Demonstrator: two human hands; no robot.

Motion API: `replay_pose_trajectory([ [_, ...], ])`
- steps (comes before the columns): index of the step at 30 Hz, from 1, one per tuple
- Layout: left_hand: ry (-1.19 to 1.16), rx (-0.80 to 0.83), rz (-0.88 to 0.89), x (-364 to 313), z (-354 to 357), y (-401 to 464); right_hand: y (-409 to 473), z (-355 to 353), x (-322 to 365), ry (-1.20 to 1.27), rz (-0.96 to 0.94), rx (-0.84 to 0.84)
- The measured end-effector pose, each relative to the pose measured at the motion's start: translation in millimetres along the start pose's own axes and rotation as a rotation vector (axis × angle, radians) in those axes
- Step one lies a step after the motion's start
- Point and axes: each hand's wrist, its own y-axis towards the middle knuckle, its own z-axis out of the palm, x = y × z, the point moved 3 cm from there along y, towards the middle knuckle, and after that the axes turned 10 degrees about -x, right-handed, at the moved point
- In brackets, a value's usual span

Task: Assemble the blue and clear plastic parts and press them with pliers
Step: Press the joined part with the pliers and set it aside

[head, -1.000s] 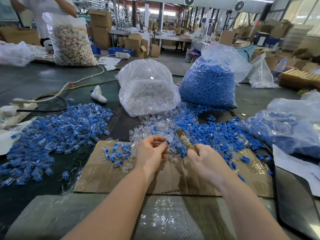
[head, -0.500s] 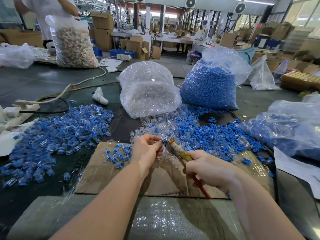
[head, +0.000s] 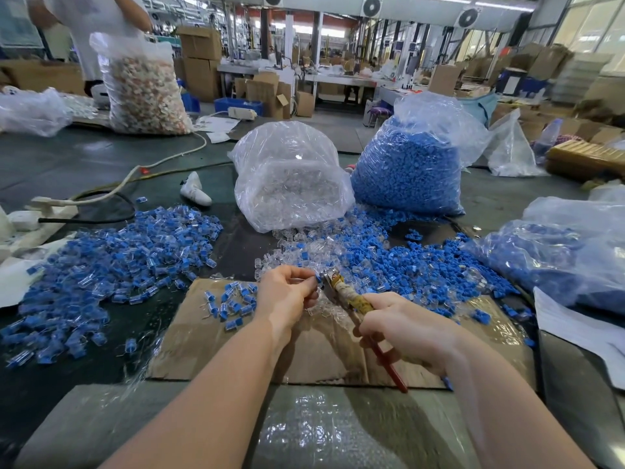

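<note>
From the head camera, the left hand (head: 287, 294) has its fingers curled, pinching a small blue part (head: 318, 278) at the fingertips; a clear piece seems to sit with it, though it is too small and blurred to be sure. The right hand (head: 404, 328) is wrapped round the handles of the pliers (head: 341, 291), whose upper grip is bound in worn yellowish tape while a red handle sticks out below the palm. The metal nose of the pliers meets the blue part held by the left hand, above the far edge of a flattened cardboard sheet (head: 209, 336).

On that cardboard, just left of the left hand, lies a small cluster of assembled blue-and-clear pieces (head: 230, 304). A much larger heap of assembled pieces (head: 111, 265) spreads over the dark table (head: 84, 164) to the left. Beyond the hands, loose clear parts (head: 297, 248) mix with loose blue parts (head: 406, 265). Behind them stand a bag of clear parts (head: 291, 184) and, touching it on the right, a bag of blue parts (head: 409, 167). Another bag holding blue pieces (head: 561, 252) lies at the right edge. At the far left a person (head: 91, 22) stands behind a bag of pale mixed parts (head: 145, 86).
</note>
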Motion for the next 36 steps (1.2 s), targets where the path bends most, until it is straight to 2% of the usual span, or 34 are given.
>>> replay_pose_trajectory([
  [15, -0.021, -0.053, -0.036, 7.1, 6.2, -0.3, -4.8, 1.3, 5.9, -0.198, -0.099, -0.014],
  [25, -0.008, -0.089, -0.018, 7.5, 9.7, -4.9, -4.3, 4.2, 2.5, -0.39, -0.184, -0.128],
  [27, -0.004, -0.095, -0.014, 7.1, 9.9, -5.2, -4.8, 4.8, 2.3, -0.359, -0.23, -0.118],
  [29, -0.023, -0.104, -0.025, 7.2, 9.6, -7.0, -4.7, 3.4, -0.1, -0.192, -0.233, -0.112],
  [31, -0.033, -0.113, -0.026, 8.7, 8.5, -9.3, -1.2, 1.6, -6.2, -0.097, -0.212, -0.195],
  [32, -0.013, -0.116, -0.006, 9.5, 7.8, -11.0, 2.6, -0.2, -10.3, -0.138, -0.215, -0.281],
  [36, 0.306, -0.13, 0.306, 11.8, 6.6, -20.1, 16.0, -8.2, -30.4, -0.609, -0.044, -0.596],
])
